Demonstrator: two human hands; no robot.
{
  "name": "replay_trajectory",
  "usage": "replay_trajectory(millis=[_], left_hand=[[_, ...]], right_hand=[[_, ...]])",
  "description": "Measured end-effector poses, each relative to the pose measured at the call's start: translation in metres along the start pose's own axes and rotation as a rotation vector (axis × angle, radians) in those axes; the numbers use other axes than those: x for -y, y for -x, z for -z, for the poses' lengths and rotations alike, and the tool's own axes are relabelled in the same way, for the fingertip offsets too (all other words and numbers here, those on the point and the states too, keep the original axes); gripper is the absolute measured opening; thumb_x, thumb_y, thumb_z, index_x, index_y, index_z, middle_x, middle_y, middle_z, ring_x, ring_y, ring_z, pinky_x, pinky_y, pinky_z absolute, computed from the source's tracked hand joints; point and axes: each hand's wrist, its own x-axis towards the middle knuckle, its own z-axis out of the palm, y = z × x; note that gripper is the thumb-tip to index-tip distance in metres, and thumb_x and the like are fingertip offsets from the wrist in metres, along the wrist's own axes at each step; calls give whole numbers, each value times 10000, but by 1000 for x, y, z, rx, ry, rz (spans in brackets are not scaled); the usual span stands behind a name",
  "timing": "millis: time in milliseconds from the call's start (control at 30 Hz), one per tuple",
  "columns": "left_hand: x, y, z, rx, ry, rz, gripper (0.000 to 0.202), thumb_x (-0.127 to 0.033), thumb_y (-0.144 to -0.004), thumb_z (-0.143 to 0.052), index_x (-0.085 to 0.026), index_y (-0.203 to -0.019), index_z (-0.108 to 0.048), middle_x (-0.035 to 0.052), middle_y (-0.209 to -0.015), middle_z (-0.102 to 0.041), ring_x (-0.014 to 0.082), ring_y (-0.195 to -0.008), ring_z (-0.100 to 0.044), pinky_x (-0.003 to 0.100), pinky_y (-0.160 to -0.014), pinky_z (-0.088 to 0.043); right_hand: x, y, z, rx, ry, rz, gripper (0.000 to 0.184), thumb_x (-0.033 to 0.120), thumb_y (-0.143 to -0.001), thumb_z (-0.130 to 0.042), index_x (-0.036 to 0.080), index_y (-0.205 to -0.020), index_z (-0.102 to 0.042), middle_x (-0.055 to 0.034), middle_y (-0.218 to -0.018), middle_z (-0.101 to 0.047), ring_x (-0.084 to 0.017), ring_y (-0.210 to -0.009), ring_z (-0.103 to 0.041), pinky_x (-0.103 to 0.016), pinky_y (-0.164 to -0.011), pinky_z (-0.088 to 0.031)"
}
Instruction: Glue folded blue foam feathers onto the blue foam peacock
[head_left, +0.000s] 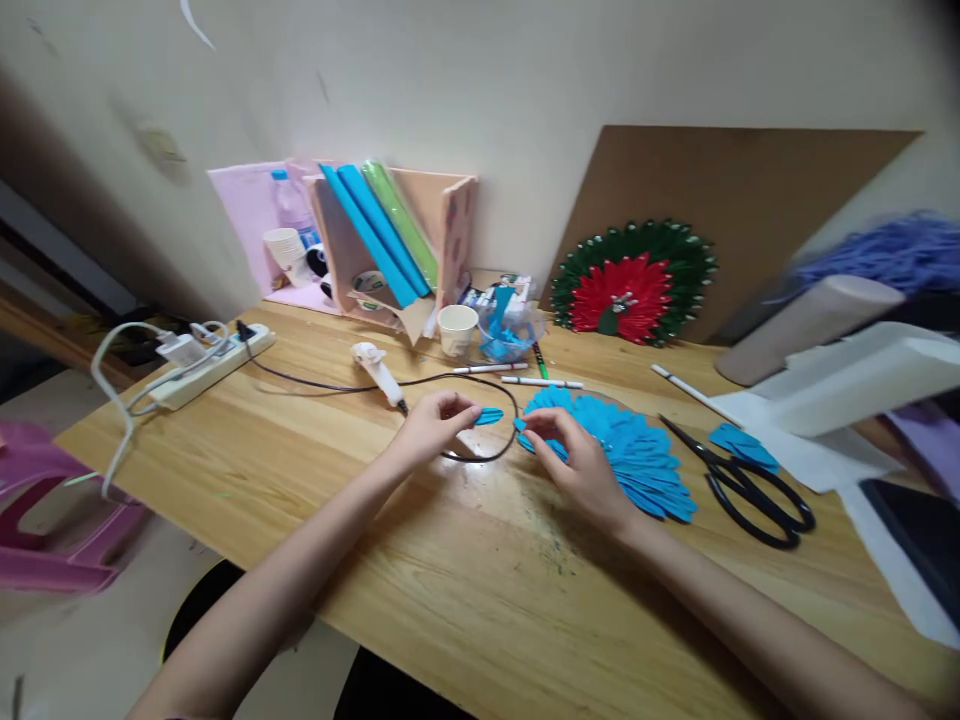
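Note:
My left hand (433, 427) pinches a small blue paper petal (490, 416) just above the wooden table (315, 470). My right hand (571, 462) rests with curled fingers on the left edge of a blue fan of layered paper petals (637, 455), its fingertips pressing on one petal there. The two hands are a short gap apart. A white glue gun (379, 372) lies just beyond my left hand, and its black cord (495, 452) loops between the hands.
Black scissors (754, 487) and loose blue petals (742, 445) lie right of the fan. A paper cup (457, 329), a bowl of blue scraps (510, 335), pens (540, 381), a power strip (210, 365), a rack of paper rolls (390, 235) and a red-green paper fan (634, 283) stand behind.

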Motion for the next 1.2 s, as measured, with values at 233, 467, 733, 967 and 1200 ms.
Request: replay_trajectory(millis=[233,467,733,967,1200], left_hand=[[2,-16,-80,241,-51,-95,243,-364,-780,-575,-126,-783,-618,38,-736,-623,121,-640,-550,235,-590,-428],[13,-5,-98,220,-11,-97,229,-358,-797,-570,-135,-747,-578,-15,-610,-538,89,-529,-485,209,-513,-377],[19,-1,-98,226,-8,-94,224,-367,-815,-562,-145,-790,-589,-17,-623,-540,88,-538,-480,210,-518,-369],[20,-1,-98,224,-4,-102,213,-362,-825,-555,-153,-801,-588,-15,-654,-531,88,-557,-482,212,-523,-372],[18,-1,-99,231,8,-103,220,-366,-823,-557,-150,-797,-584,-4,-666,-537,92,-578,-484,211,-529,-381]], right_hand=[[-27,50,42,-247,48,20,255,247,-815,-611,215,-1040,-495,-38,-888,-593,-161,-787,-608,-316,-725,-520],[-33,49,47,-184,129,98,196,226,-821,-609,221,-1011,-562,-26,-848,-626,-147,-765,-613,-285,-711,-506],[-32,49,47,-153,60,100,141,218,-807,-631,216,-947,-618,-14,-782,-629,-134,-715,-591,-274,-665,-488],[-31,48,48,-151,32,56,110,231,-806,-632,219,-916,-631,-13,-770,-638,-135,-697,-595,-281,-651,-489],[-30,48,48,-154,40,37,83,232,-807,-624,214,-886,-640,-11,-762,-641,-135,-698,-597,-285,-654,-485]])
